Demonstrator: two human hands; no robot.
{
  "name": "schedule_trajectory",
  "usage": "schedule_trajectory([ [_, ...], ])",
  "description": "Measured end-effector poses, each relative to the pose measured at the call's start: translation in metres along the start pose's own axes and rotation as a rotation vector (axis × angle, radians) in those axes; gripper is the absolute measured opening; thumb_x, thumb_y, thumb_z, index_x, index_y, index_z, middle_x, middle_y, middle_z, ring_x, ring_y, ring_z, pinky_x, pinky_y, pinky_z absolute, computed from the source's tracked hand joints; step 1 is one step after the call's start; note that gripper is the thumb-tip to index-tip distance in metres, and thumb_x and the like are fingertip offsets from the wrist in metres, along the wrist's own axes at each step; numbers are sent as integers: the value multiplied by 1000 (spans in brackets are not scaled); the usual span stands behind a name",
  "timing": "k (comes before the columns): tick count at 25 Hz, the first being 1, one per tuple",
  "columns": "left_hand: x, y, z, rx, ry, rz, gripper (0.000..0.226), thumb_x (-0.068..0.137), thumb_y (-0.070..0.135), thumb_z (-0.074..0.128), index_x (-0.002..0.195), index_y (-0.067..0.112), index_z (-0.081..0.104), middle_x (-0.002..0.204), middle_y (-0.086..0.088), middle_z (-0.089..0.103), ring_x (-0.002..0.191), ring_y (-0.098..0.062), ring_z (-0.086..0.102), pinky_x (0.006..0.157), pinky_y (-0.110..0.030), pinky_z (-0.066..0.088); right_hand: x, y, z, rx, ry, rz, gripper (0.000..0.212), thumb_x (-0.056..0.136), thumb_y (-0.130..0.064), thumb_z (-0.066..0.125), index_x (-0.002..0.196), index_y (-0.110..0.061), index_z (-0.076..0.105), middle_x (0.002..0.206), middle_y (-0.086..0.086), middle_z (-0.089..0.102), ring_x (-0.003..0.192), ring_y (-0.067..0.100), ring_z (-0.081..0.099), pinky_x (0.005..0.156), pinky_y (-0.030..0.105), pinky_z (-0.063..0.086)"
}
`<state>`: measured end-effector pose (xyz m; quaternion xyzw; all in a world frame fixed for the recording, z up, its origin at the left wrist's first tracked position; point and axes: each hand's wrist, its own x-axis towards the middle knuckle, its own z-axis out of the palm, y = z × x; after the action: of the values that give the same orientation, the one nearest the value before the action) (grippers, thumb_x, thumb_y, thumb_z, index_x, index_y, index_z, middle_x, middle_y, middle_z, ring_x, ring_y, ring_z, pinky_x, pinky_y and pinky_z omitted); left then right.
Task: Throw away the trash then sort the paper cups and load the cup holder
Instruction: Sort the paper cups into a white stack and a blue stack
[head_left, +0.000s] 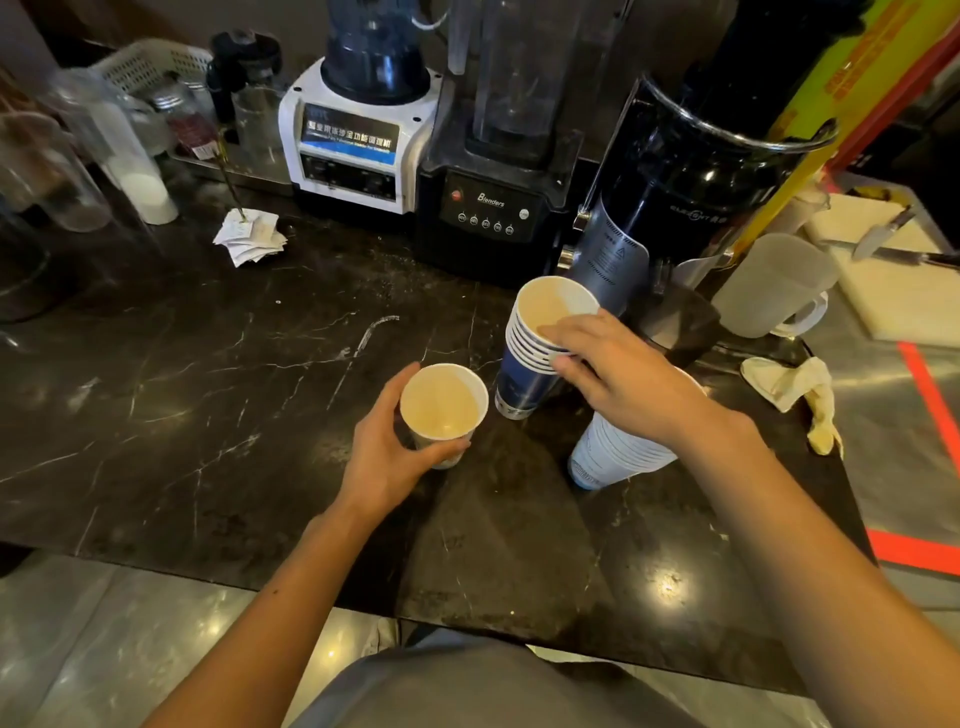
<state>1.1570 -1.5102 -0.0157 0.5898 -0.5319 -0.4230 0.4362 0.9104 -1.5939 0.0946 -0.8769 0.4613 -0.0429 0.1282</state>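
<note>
On veined black marble, left hand (387, 447) grasps one paper cup (442, 410); right hand (618, 374) pinches nested blue stack (537, 353).

White cup stack (613, 457) (top hidden under right wrist)

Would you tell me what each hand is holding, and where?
Left hand grips the single white paper cup's side; right hand pinches the blue cup stack's rim.
</note>
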Motion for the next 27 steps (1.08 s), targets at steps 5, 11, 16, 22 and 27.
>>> schedule_trajectory([
  [5,-1,59,-30,22,102,237,95,66,43,85,147,28,38,135,30,47,128,5,45,102,-13,42,-26,-13,-14,478,312,0,78,87,-55,61,152,-28,26,149,-9,42,138,5,37,112,36,35],
  [11,18,154,-3,13,-91,519,90,70,37,82,145,12,39,137,10,52,127,-6,51,97,-22,48,-37,-38,-19,695,312,-42,92,74,-46,78,148,-25,27,145,-10,46,134,7,45,108,41,43],
  [16,43,150,34,-109,-262,463,94,77,43,77,152,16,27,147,-1,48,135,-13,47,108,-37,43,-68,-7,-39,773,561,54,77,74,-41,81,138,-33,38,131,-22,54,123,1,53,94,20,50],
  [22,76,96,61,117,-171,235,110,67,53,78,155,26,18,159,3,24,139,-4,26,109,-22,27,-112,36,-27,754,680,210,89,73,-42,83,143,-23,32,139,-18,48,131,3,45,102,23,45],
  [27,86,69,74,218,-174,269,112,66,28,90,153,22,19,154,1,29,141,-17,30,114,-43,33,-112,40,14,724,456,324,86,71,-47,82,135,-54,25,127,-48,37,125,-20,36,94,-2,32],
])
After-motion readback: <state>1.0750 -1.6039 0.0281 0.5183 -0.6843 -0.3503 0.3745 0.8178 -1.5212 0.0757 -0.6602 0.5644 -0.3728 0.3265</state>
